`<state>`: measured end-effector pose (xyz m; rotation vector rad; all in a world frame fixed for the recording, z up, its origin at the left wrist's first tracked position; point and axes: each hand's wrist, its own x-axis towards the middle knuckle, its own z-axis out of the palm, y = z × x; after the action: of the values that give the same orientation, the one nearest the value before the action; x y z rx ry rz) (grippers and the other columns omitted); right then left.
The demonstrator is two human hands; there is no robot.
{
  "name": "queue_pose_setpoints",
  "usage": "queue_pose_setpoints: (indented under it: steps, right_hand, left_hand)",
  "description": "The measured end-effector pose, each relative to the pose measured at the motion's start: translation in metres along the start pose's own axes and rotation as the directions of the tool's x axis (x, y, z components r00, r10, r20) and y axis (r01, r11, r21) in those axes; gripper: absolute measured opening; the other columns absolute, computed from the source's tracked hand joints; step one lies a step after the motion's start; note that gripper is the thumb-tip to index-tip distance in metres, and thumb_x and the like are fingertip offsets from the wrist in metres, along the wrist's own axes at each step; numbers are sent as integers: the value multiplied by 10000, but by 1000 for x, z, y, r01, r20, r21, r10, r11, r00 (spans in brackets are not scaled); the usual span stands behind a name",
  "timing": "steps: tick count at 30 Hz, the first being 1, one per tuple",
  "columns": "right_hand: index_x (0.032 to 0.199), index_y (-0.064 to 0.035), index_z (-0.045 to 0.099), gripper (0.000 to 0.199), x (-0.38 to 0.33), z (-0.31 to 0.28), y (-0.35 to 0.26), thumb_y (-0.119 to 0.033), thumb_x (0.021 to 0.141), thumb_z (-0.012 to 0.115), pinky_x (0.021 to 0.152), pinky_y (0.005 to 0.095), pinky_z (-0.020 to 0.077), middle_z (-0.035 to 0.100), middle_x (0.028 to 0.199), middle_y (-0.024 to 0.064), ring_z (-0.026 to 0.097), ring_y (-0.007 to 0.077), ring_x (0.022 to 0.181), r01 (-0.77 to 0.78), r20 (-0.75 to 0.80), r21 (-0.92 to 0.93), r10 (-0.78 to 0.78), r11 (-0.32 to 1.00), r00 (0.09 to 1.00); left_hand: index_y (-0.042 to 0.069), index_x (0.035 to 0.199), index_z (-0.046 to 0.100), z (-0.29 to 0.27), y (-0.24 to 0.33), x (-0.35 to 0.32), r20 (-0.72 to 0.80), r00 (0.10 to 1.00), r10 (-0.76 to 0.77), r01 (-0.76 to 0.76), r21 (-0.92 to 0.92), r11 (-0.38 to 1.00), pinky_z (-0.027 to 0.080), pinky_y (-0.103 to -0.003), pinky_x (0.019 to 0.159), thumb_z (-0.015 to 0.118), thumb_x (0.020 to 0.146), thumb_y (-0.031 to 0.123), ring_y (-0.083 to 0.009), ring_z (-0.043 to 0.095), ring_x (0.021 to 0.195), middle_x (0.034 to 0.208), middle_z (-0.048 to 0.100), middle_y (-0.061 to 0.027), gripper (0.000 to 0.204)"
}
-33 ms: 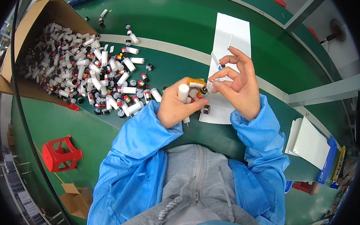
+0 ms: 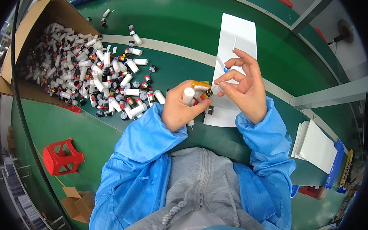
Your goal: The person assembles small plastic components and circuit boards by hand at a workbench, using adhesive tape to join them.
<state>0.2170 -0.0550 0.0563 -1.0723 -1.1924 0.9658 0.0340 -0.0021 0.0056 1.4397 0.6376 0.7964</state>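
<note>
My left hand (image 2: 178, 108) is closed around several small cylinders. Among them are a white cylinder (image 2: 188, 96), a piece wrapped in orange-yellow film (image 2: 201, 84) and a dark-tipped cylinder (image 2: 209, 93) at the fingertips. My right hand (image 2: 249, 93) is beside it, thumb and index finger pinched on a thin pale piece (image 2: 215, 86) close to the dark tip. A slim white stick with a blue part (image 2: 226, 69) shows at its other fingers; whether they grip it I cannot tell. Below the hands, a white sheet (image 2: 238, 30) lies on the bench with a small dark cylinder (image 2: 210, 110) on it.
On the left, a tipped cardboard box (image 2: 7, 64) spills a heap of white cylinders with black and red parts (image 2: 127, 81) onto the green bench (image 2: 166, 60). White papers (image 2: 319, 145) lie at the right, near a metal post (image 2: 339, 92). A red stool (image 2: 63, 156) stands on the floor.
The cylinders in my left hand have tilted slightly, and the dark tip has shifted a little right toward my right fingertips. Otherwise the hands are nearly still.
</note>
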Motion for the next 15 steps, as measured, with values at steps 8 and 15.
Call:
queue_pose_setpoints:
  steps: [8,15]
  right_hand:
    - [1412,0,257,673,0,-5,4,20,857,638,677,311,591,446,1155,172,647,259,936,-304,63,236,298,923,952]
    - [1415,-2,258,673,4,-16,4,19,860,638,663,322,595,481,1159,175,660,279,933,-405,177,337,366,850,914]
  left_hand:
    - [2,1154,568,10,9,-1,-98,994,-55,28,-260,965,506,-214,675,688,844,-12,-72,605,789,948,641,-43,332]
    - [-1,1006,606,2,2,-4,-92,953,287,-234,375,897,517,-302,626,724,782,-3,-195,643,743,880,620,-113,253]
